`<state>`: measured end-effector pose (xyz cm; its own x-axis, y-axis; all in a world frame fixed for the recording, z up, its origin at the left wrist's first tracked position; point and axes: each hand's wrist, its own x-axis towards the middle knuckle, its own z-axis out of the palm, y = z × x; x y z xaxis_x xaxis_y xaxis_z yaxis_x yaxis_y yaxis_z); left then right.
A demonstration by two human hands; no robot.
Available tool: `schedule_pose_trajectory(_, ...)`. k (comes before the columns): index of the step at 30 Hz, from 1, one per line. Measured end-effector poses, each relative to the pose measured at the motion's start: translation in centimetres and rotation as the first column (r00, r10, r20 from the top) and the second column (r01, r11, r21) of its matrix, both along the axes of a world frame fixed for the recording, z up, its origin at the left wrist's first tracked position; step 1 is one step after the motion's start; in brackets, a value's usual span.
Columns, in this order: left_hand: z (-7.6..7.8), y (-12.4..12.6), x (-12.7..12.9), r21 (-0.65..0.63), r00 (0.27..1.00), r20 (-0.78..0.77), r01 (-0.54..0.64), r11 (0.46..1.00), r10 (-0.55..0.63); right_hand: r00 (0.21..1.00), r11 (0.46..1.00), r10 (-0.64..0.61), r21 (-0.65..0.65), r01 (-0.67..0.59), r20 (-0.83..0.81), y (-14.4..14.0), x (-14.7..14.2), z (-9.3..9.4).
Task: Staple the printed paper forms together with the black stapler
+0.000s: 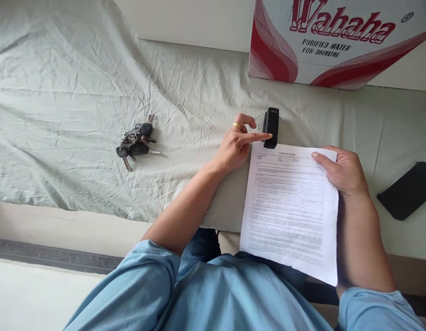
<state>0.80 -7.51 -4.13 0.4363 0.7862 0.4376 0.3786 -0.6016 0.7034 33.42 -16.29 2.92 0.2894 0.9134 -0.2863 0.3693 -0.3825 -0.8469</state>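
Observation:
A black stapler [272, 128] stands on the cloth at the top edge of a printed paper [285, 207]. The sheet's top left corner meets the stapler's near end; whether it sits in the jaw is hidden. My left hand [235, 145] has its index finger stretched out onto the stapler's top, while another finger with a gold ring bends beside it. Nothing is gripped in that hand. My right hand [346, 170] pinches the paper's upper right edge, thumb on top and the other fingers mostly beneath. The sheet's lower part hangs over the table edge toward my lap.
A bunch of keys [137, 142] lies to the left on the wrinkled pale cloth [78, 105]. At the far right rests a flat black case or pouch [406, 191]. Behind the stapler stands a large red and white water carton [337, 59].

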Motion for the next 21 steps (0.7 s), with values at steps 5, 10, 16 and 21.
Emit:
schedule_pose_trajectory(5, -0.5, -0.2, 0.3, 0.007, 0.998, -0.065, -0.026, 1.000, 0.027, 0.999, 0.999, -0.017, 0.049, 0.018, -0.033, 0.3, 0.1, -0.4)
schedule_pose_trajectory(10, -0.4, 0.0, 0.2, -0.072, 0.992, 0.122, 0.031, 0.997, -0.022, 0.987, 0.998, 0.000, 0.067, 0.011, -0.163, -0.1, 0.6, -0.1)
schedule_pose_trajectory(16, 1.6, -0.2, -0.4, -0.446, 0.889, 0.441, 0.095, 0.890, 0.126, 0.923, 0.988, -0.037, 0.126, 0.092, -0.384, -1.0, 0.5, 0.2)
schedule_pose_trajectory(21, 4.4, -0.9, -0.8, -0.592, 0.919, 0.394, 0.230, 0.772, 0.029, 0.914, 0.883, -0.244, 0.314, 0.347, -0.324, 0.5, -0.2, -1.3)
